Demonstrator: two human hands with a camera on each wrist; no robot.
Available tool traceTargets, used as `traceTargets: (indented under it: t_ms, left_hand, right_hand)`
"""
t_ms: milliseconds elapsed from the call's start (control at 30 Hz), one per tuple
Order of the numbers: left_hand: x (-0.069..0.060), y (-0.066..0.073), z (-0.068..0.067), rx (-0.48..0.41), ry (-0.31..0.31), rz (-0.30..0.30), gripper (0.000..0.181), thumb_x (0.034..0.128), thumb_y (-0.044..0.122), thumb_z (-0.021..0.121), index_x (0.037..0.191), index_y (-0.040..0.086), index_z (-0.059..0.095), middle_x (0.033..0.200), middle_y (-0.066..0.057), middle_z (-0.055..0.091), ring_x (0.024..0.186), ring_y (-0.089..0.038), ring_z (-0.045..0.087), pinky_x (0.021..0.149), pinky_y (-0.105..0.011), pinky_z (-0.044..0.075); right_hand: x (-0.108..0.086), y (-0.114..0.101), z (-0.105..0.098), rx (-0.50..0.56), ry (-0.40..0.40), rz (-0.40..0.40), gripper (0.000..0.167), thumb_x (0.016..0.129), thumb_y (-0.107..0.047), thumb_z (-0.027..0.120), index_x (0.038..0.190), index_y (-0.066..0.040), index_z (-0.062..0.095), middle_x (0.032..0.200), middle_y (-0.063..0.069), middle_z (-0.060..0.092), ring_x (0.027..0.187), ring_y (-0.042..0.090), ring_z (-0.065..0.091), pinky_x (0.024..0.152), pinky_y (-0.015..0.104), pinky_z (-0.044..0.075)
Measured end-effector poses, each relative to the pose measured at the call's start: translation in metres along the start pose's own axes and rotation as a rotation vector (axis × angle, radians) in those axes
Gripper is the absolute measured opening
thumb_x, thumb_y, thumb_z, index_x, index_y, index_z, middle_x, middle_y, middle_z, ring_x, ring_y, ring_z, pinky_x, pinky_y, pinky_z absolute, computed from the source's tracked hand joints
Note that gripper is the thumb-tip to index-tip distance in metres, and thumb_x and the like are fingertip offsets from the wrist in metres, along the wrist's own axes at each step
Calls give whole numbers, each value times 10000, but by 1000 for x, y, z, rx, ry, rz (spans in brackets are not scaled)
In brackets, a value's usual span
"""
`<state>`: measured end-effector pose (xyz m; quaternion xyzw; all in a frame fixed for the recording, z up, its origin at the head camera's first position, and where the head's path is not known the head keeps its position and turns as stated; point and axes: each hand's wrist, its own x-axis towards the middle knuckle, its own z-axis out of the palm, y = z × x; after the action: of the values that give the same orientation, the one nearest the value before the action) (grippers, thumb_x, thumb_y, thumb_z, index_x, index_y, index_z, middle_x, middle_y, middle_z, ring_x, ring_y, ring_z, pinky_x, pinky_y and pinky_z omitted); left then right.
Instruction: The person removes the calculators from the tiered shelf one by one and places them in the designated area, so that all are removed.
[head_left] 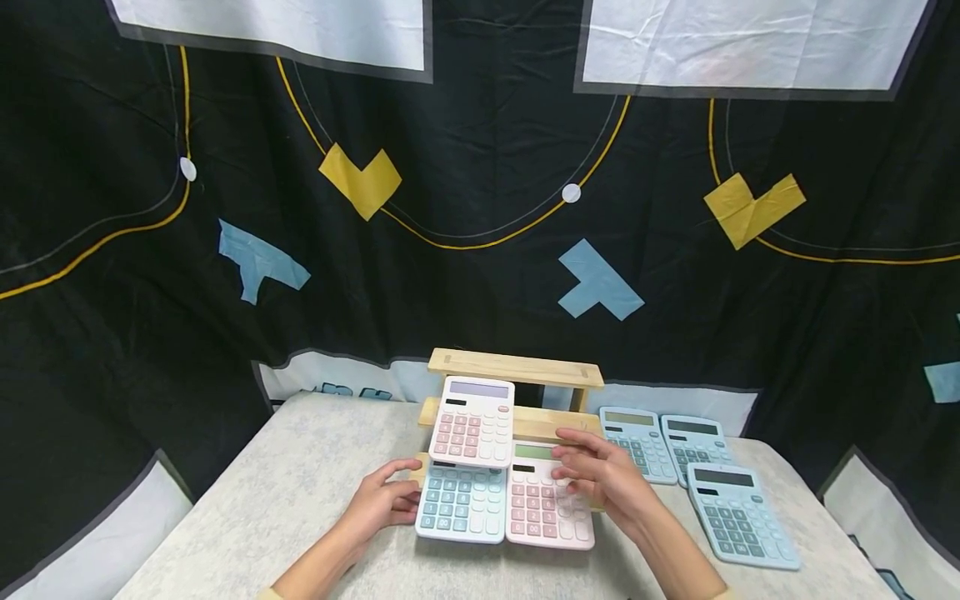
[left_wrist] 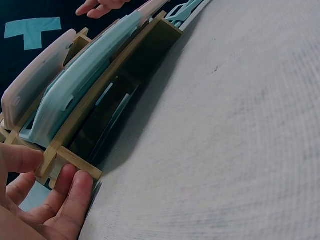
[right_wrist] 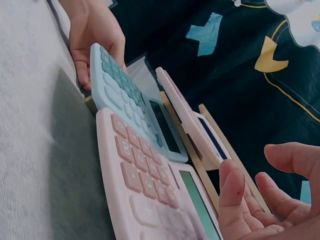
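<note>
Loading the wooden rack (head_left: 517, 368) with calculators seemed to be the work in hand, and with the rack taken as the dial, the scene was read from the left. At 8 o'clock, there it was: the rack's end was pinched by the left hand (head_left: 384, 500), forearm angled in low, thumb set on one side of the frame, fingers bent against the other. A steadying job, by the look of it!

At 7 o'clock the seated blue calculator (head_left: 461, 504) was carried on the lower tier; up at 10, the white calculator (head_left: 472, 421) was propped on the tier above. Across to 5 o'clock, and the pink calculator (head_left: 547, 510) was leaned right beside the seated blue one. Over its upper right corner the right hand (head_left: 609, 483) was poised, forearm brought in from 4 o'clock, fingers apart and loosely bent, nothing grasped; whether the pink case was touched could not be told. A last settling of it, perhaps?

At 1 o'clock a gap was left on the upper tier, so a fourth calculator was presumably called for. And around 3 o'clock, on the table (head_left: 322, 483), three spares were laid: back-left spare (head_left: 637, 446), back-right spare (head_left: 697, 446), front spare (head_left: 742, 517). For one to be lifted, the right hand would have to be swung outward.
</note>
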<state>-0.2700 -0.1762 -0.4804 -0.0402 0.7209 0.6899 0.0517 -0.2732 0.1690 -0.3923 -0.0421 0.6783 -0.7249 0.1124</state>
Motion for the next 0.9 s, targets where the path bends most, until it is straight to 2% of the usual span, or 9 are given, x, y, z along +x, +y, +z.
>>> traceTargets:
  t_ms: [100,433,733,900]
  left_hand:
    - [0,0,-1,5,5,1,436,975,134,584,1391,19,526,892,-111,722,744,-196,678,725,-397,607]
    - [-4,3,-1,6,3,-4,444,965,157,602,1389,41,536,911,-116,726,757,-195,682,718,-375,605]
    - [-2,1,0,5,10,2,435,970,144,593,1386,33,536,902,-115,724,749,-199,681,730,-401,606]
    - [-1,0,0,4,8,5,434,970,144,589,1386,34,533,894,-112,722,748,-199,683,733,-403,607]
  right_hand:
    - [3,1,6,14,-11,9,568,928,-107,659,1452,-3,466,1276,177,652,916,222,709,748,279,554]
    - [13,5,23,61,-39,12,629,928,-174,713,1474,-10,447,1272,156,673,888,211,732,703,256,564]
    - [21,7,37,21,-21,-18,583,923,-168,715,1446,-38,493,1294,210,632,968,259,720,743,281,553]
    - [25,7,43,21,-6,-27,549,915,-123,708,1422,-27,519,1260,211,642,963,269,722,724,286,564]
